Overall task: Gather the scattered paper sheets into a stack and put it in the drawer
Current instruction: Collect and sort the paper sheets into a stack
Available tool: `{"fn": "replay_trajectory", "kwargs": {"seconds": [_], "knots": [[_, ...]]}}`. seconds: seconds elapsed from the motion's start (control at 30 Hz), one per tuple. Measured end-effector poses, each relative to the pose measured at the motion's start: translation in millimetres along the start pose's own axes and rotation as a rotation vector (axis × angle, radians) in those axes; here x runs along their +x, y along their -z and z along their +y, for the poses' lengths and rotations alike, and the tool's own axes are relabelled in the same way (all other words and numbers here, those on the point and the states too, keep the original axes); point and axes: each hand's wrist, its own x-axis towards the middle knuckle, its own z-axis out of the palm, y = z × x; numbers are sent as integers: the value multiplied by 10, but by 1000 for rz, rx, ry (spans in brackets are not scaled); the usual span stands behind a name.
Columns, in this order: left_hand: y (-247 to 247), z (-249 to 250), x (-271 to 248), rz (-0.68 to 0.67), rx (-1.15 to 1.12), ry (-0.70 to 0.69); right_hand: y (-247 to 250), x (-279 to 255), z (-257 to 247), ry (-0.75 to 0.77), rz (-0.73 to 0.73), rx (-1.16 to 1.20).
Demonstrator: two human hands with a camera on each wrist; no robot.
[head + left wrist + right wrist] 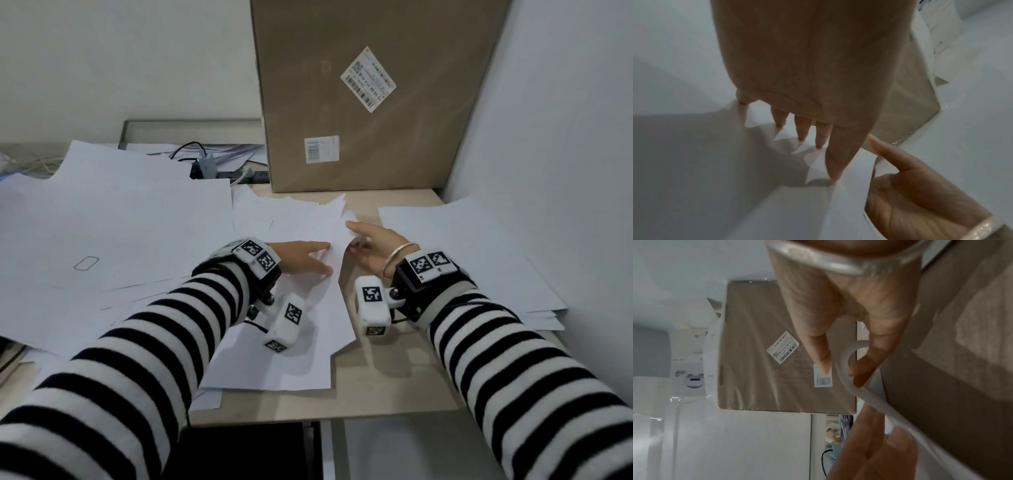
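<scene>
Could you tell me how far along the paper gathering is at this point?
Nothing looks finished: sheets lie spread over the desk, with another pile on the right. In hand: the left hand presses the middle sheets while the right hand lifts their edge. Stacking and the drawer remain.

Probably an office or home-office desk corner: light wood-grain desk (404, 387) against plain white walls, loose white paper sheets (113, 222) spread over it. A tall brown cardboard box with barcode labels (370, 102) stands at the back edge, a black power strip with plugged cables (236, 175) beside it.
</scene>
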Motion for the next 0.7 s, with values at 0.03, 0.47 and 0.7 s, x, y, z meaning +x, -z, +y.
{"fn": "replay_trajectory", "kwargs": {"seconds": [0.03,0.47,0.7], "knots": [[12,-39,-22,-2,-16,6,-21,-11,-3,-18,-19,-39],[48,-115,-178,86,-93,-26,-133,179,106,-56,118,-628],[70,101,-122,78,-44,-36,-25,43,28,129,157,-631]]}}
